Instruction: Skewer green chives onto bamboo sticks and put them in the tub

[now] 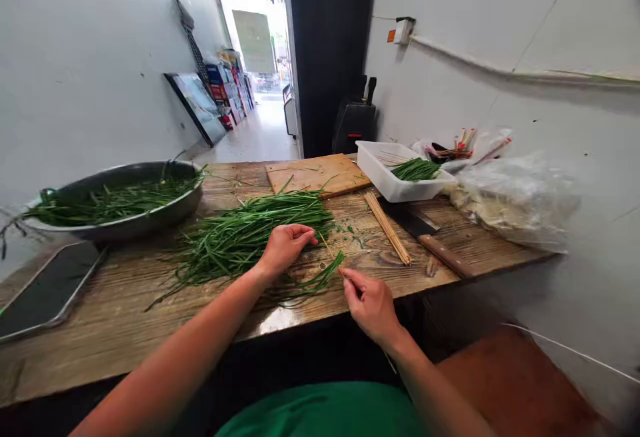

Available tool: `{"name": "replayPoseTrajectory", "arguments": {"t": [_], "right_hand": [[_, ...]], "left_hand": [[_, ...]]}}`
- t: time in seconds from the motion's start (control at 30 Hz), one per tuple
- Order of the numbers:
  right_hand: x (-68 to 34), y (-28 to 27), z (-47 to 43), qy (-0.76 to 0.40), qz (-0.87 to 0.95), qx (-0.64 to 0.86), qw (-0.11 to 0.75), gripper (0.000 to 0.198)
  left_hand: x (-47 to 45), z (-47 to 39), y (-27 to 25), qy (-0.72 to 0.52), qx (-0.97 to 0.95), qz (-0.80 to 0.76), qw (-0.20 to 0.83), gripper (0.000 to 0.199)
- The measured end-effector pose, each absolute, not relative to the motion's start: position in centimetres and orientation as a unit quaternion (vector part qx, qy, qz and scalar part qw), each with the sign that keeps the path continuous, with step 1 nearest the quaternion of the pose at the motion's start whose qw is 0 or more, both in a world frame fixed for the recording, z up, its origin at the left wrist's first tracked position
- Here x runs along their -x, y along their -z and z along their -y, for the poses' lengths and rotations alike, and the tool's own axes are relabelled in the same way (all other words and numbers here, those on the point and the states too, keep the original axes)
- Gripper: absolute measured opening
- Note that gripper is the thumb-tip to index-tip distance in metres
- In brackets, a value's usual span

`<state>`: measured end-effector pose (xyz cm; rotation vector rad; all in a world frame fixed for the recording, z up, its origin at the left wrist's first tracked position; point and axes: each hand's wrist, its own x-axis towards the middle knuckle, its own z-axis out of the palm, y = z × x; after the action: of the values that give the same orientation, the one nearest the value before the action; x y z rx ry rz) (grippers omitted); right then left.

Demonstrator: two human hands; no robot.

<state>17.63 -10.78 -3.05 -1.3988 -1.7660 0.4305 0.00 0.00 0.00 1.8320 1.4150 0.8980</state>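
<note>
In the head view, my right hand (371, 305) is closed in a pinch on a thin bamboo skewer (326, 245), which slants up and left from the fingers. The skewer meets the ends of a small bunch of green chives (323, 280) lying near the table's front edge; whether it pierces them I cannot tell. My left hand (286, 246) is closed, thumb and finger together, close to the skewer's upper tip. What it holds, if anything, is hidden. Behind and left of it spreads a large pile of chives (235, 236).
Bundled skewers (387, 227) lie beside a knife (443, 254) at right. A white bin (397, 190) holds more chives, near plastic bags (515, 200). A wooden board (320, 174) sits behind. At left are a metal basin (135, 220) of greens and a dark flat tray (47, 287).
</note>
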Motion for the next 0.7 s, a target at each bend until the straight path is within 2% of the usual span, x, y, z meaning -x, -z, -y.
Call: {"name": "replayPoseTrajectory", "arguments": {"t": [0.7], "right_hand": [[-17.72, 3.63, 10.46, -0.166, 0.711, 0.553, 0.402, 0.030]], "left_hand": [[-0.29, 0.24, -0.11, -0.347, -0.701, -0.537, 0.316, 0.031]]}}
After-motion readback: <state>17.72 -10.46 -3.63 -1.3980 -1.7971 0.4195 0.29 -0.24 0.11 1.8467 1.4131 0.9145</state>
